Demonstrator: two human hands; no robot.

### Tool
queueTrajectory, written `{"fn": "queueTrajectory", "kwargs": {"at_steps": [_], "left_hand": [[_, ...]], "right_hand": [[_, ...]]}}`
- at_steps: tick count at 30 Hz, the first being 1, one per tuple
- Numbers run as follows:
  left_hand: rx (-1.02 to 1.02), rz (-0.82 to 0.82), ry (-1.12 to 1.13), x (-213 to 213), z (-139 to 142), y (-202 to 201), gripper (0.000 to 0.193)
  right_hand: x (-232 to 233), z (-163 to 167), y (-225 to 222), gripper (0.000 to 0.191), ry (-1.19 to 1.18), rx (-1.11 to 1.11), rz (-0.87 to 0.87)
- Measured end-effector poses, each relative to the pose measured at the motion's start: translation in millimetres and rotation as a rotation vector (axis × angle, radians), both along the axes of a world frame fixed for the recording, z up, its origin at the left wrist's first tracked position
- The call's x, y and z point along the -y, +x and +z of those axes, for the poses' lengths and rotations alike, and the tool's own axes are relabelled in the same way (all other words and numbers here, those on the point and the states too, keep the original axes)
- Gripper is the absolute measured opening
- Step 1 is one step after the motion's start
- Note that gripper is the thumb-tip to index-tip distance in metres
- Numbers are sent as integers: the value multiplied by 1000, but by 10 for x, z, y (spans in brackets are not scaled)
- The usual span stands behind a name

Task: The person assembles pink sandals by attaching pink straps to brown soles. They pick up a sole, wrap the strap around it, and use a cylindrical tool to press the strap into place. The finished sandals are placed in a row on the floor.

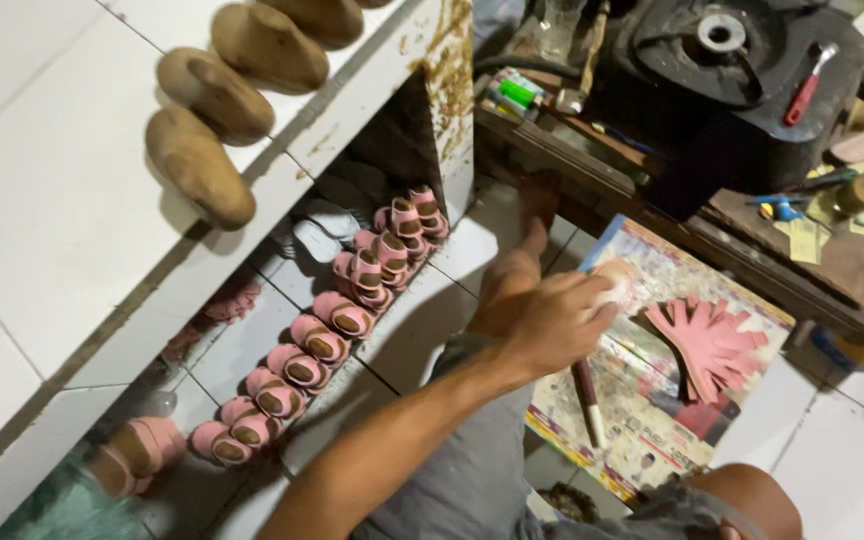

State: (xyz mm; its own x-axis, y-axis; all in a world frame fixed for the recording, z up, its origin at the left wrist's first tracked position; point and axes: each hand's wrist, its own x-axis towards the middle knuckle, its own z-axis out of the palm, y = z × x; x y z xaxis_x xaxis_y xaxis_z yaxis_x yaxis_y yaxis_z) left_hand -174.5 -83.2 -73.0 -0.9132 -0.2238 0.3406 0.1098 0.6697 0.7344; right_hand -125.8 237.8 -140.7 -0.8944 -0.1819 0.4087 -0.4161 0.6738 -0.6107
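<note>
Down low, the left hand [550, 320] is curling its fingers around a small pale rounded piece [617, 282] above a fan of flat pink cut-out strips [712, 345] on a printed board [652, 420].

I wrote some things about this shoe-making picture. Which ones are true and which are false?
1. The pink shoes stand in a row on the floor. True.
2. The left hand holds a hammer. False: it holds a pale rounded piece.
3. Brown shoe lasts lie on the white tiled counter. True.
4. The pink cut pieces are stacked in a box. False: they fan out on a printed sheet.
5. A brush lies on that sheet. True.
</note>
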Motion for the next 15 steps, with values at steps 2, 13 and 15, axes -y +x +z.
{"fn": "queueTrajectory", "kwargs": {"at_steps": [2,13,15], "left_hand": [[-203,-27,-137,479,299,323,21],[-320,627,-896,2363,1439,1049,53],[-145,829,-650,2548,1498,1035,65]], "right_hand": [[5,-2,-21,4,-5,-17,5],[9,142,-22,4,-26,-86,57],[25,120,27,5,-23,-22,-3]]}}
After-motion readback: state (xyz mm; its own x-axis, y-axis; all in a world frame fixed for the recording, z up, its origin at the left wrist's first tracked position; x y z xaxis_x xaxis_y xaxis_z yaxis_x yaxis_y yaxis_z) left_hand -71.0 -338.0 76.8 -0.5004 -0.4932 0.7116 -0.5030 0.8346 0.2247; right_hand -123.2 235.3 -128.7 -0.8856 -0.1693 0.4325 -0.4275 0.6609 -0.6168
